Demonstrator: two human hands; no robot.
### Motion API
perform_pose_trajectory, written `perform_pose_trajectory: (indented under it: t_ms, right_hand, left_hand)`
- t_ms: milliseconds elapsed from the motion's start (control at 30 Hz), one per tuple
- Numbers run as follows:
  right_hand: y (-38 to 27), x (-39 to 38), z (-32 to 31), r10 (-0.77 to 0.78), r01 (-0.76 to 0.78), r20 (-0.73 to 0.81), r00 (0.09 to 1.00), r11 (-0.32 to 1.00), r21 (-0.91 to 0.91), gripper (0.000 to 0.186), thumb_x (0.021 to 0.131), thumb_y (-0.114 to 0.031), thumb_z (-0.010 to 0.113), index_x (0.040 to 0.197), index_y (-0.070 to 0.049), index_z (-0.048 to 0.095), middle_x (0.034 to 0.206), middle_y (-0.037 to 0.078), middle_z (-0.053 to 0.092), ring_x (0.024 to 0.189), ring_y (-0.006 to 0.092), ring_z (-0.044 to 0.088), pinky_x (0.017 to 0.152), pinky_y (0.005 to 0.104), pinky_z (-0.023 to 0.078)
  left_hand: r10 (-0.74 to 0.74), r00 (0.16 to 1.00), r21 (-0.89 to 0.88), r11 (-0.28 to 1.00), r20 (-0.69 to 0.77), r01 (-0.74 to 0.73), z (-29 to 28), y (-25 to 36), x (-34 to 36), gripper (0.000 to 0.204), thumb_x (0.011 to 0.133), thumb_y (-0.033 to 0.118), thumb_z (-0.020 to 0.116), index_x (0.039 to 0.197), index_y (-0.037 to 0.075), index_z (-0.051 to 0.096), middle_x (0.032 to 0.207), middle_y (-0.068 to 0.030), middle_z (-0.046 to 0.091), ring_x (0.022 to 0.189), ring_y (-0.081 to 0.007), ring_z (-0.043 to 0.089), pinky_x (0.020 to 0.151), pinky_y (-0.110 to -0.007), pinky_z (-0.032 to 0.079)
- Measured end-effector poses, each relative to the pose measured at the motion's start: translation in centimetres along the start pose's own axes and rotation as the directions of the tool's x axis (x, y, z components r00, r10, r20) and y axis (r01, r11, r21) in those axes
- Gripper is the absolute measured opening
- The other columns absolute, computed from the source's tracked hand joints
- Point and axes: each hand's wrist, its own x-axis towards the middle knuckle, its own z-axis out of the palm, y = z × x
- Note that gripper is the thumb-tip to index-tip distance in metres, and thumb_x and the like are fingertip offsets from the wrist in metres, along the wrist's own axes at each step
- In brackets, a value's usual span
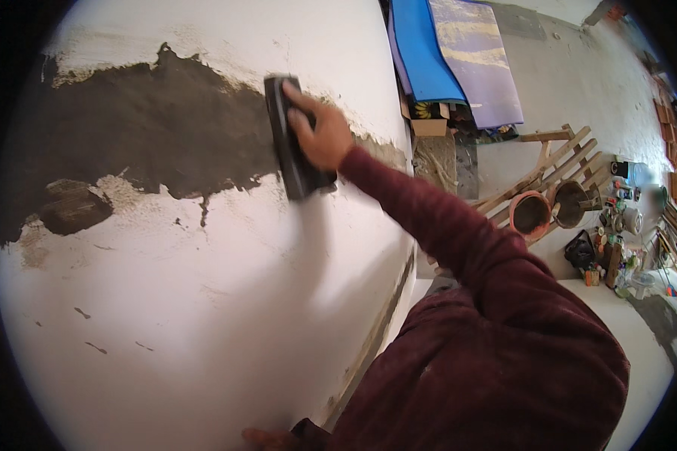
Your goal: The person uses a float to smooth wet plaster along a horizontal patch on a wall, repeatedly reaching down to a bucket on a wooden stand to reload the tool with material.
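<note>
My right hand [325, 137] is closed on a black plastering float [284, 143], whose long face lies against the white wall [226, 316]. The float stands at the right end of a broad, ragged band of wet grey-brown mortar [158, 113]. The arm, in a maroon sleeve, stretches across from the right. At the lower edge my left hand [271, 438] shows only in part, close to the wall; its fingers are dim and mostly cut off. A darker smooth patch of mortar [74, 208] lies at the band's lower left.
Blue and lilac foam mats [478, 64] lie beside a cardboard box [429, 126]. A slatted wooden pallet [572, 161] has two round buckets, one reddish [530, 215], one dark [570, 203], next to it. Several jars, tools and a black bag [579, 249] crowd the right side.
</note>
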Motion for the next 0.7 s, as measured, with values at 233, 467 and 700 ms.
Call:
perform_pose_trajectory:
  t_ms: [233,467,700]
  right_hand:
    - [-0.4,-9.1,-0.2,0.05,-0.034,0.364,0.93,0.998,-0.049,0.055,0.095,-0.008,0.057,0.149,-0.012,0.05,0.127,0.023,0.065,0.119,0.0394,0.062,0.102,0.0441,0.049]
    - [5.3,-1.0,-0.3,0.123,-0.124,0.035,0.992,0.991,0.039,0.045,0.099,-0.017,0.056,0.143,-0.009,0.056,0.126,0.025,0.065,0.113,0.0347,0.067,0.099,0.0369,0.051]
    - [5.0,-6.5,0.7,-0.089,0.09,-0.039,0.995,0.996,0.015,0.048,0.095,-0.011,0.054,0.144,-0.011,0.057,0.117,0.028,0.068,0.108,0.0392,0.067,0.099,0.0395,0.05]
  left_hand:
    - [0.032,0.999,-0.004,0.999,0.002,-0.032,-0.1,0.0,-0.1,0.077,0.1,0.063,0.045,0.151,0.005,0.046,0.165,-0.0226,0.024,0.155,-0.0395,0.015,0.124,-0.053,-0.002]
    - [0.038,0.999,-0.053,0.998,0.01,-0.038,-0.2,0.4,0.2,0.078,0.098,0.063,0.05,0.151,0.006,0.047,0.164,-0.0224,0.027,0.155,-0.0363,0.016,0.124,-0.052,-0.002]
    - [0.044,0.998,-0.09,0.995,-0.033,-0.047,-0.2,0.2,-0.1,0.074,0.097,0.062,0.053,0.147,0.008,0.053,0.163,-0.0204,0.03,0.155,-0.037,0.019,0.124,-0.053,-0.001]
